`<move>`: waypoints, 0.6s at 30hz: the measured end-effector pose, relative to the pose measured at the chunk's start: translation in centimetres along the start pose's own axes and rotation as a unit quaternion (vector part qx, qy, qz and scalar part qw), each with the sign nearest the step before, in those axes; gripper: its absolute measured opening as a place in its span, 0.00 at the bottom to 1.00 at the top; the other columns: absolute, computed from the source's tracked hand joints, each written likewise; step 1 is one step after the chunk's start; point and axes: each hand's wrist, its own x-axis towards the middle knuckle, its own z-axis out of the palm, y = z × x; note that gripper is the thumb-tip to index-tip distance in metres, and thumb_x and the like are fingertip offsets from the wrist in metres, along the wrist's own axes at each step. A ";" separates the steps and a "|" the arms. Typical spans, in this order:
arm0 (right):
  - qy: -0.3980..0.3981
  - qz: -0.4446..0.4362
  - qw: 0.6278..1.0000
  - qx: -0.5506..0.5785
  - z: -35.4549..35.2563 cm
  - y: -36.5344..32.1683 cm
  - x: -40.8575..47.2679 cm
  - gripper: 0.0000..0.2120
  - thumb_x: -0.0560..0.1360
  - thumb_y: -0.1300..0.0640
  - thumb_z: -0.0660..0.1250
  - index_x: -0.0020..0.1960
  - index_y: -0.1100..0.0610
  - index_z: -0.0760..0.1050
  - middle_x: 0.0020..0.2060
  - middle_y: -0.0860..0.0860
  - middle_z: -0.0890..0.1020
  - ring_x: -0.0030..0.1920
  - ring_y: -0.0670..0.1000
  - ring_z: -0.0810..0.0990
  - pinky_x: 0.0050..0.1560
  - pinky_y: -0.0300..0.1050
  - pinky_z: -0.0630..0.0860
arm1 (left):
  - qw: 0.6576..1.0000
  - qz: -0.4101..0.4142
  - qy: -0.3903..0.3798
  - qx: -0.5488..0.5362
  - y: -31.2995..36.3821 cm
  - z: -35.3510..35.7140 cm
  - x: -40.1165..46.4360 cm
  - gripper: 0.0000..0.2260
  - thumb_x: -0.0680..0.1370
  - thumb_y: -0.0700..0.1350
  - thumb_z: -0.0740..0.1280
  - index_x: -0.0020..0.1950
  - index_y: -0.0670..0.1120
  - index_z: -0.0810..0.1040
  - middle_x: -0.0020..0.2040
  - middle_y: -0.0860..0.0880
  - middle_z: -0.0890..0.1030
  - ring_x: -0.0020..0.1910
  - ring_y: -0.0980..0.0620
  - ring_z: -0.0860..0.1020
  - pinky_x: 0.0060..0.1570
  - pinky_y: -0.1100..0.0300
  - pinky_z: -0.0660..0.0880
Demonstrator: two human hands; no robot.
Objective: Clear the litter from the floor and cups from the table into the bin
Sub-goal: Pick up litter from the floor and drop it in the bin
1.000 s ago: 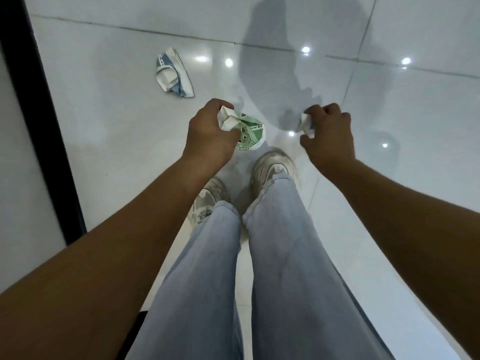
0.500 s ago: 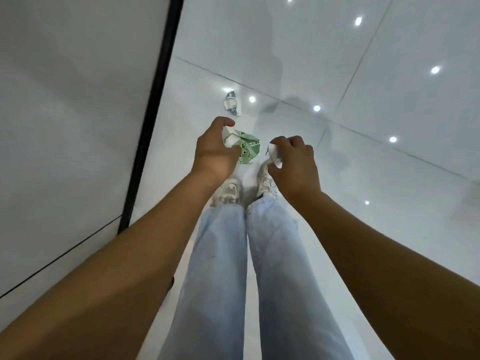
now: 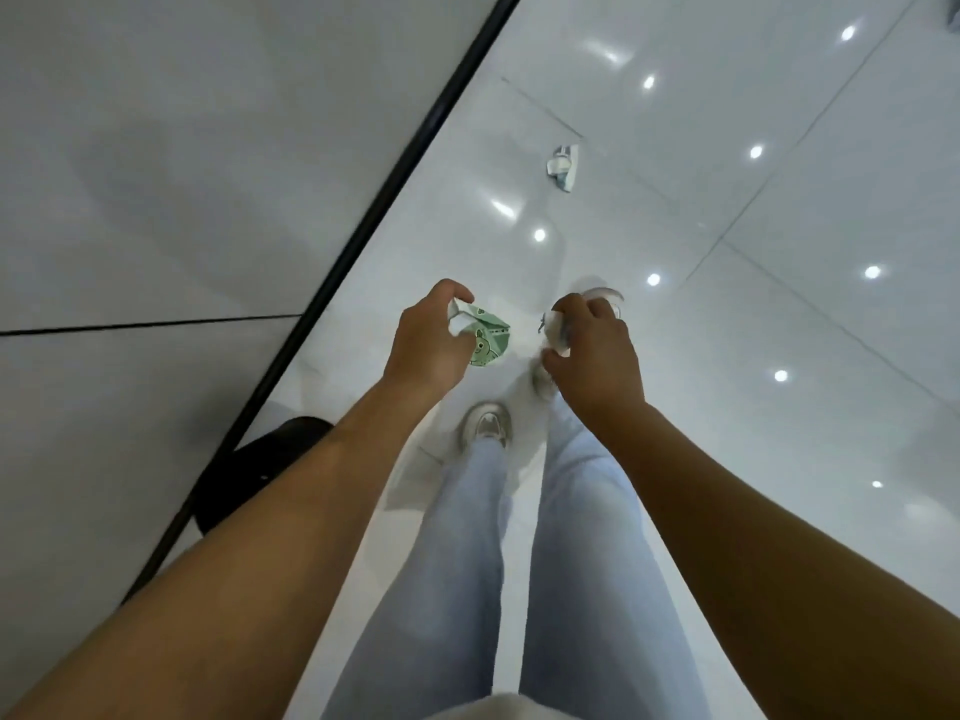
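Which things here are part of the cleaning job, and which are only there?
Job: green crumpled wrapper gripped by left hand; white crumpled paper gripped by right hand; blue-white litter lying on the floor.

Only there: black round object by the wall.

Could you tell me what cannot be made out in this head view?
- White scrap: mostly hidden by the right hand gripping it.
- Green-printed wrapper: partly covered by the left hand.
- Blue-and-white litter on the floor: too small to identify.
- Black round object: hidden behind the left forearm.
- Bin, table, cups: outside the frame.
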 end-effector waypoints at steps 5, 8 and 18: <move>-0.044 -0.028 0.998 -0.017 4.4 -2.7 -6.8 0.17 0.73 0.60 0.68 0.61 0.55 0.72 0.56 0.55 0.74 0.54 0.58 0.74 0.53 0.54 0.76 | 0.998 -0.067 0.013 0.005 -8.1 -1.4 -7.9 0.13 0.73 0.36 0.66 0.54 0.49 0.74 0.43 0.52 0.76 0.37 0.56 0.73 0.29 0.76 0.67; -0.068 -0.066 0.995 -0.039 6.5 -3.4 -10.1 0.16 0.74 0.60 0.68 0.61 0.55 0.71 0.56 0.54 0.74 0.53 0.58 0.73 0.50 0.51 0.76 | 0.994 -0.100 0.037 -0.011 -11.6 -1.5 -11.8 0.12 0.73 0.36 0.66 0.52 0.51 0.73 0.44 0.52 0.77 0.36 0.60 0.73 0.29 0.75 0.67; -0.111 -0.139 0.977 -0.117 12.0 -2.9 -17.9 0.15 0.73 0.61 0.66 0.59 0.56 0.71 0.53 0.55 0.74 0.51 0.58 0.73 0.46 0.50 0.76 | 0.983 -0.114 0.099 -0.101 -18.7 0.7 -20.1 0.13 0.72 0.34 0.66 0.54 0.48 0.75 0.45 0.50 0.77 0.41 0.51 0.74 0.33 0.72 0.66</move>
